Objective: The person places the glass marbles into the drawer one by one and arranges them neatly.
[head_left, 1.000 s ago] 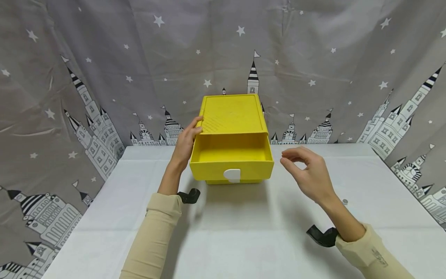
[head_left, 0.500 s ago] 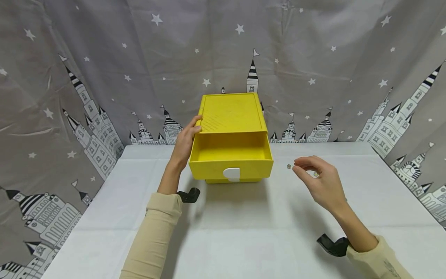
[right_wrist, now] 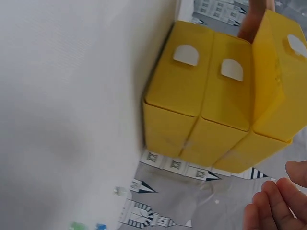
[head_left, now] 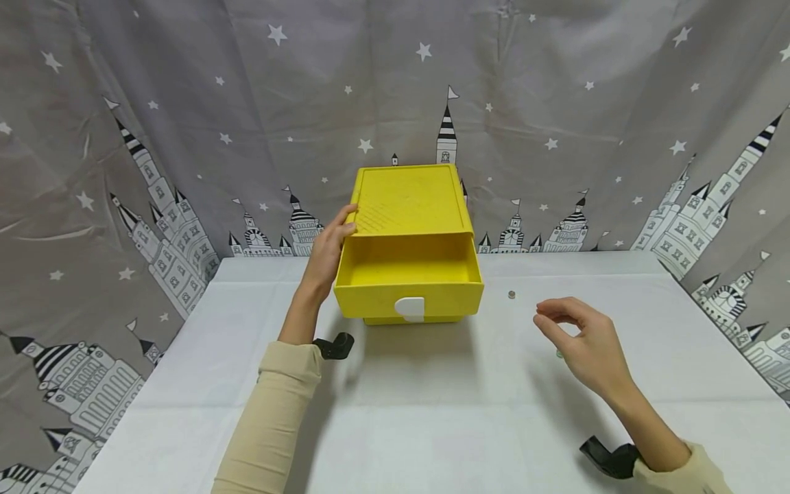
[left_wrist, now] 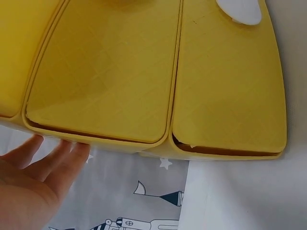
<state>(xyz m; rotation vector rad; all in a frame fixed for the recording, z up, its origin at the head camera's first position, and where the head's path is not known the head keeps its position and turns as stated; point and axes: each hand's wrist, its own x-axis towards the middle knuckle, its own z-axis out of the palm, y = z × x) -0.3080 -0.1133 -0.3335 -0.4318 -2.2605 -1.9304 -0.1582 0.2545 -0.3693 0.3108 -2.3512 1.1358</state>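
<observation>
While the left hand (head_left: 324,257) rests slightly spread fingers against the yellow cabinet (head_left: 410,199) on the table (head_left: 401,439), its top drawer (head_left: 370,302) out, the right hand (head_left: 583,343) hangs beyond its other side, fingers bent side by side, thumb just apart. Nearby lies a small disc (head_left: 511,294) (too tiny to make out); that hand partly hides a green bit (head_left: 559,354), and the right wrist view cuts off a blue bit (right_wrist: 100,226).
</observation>
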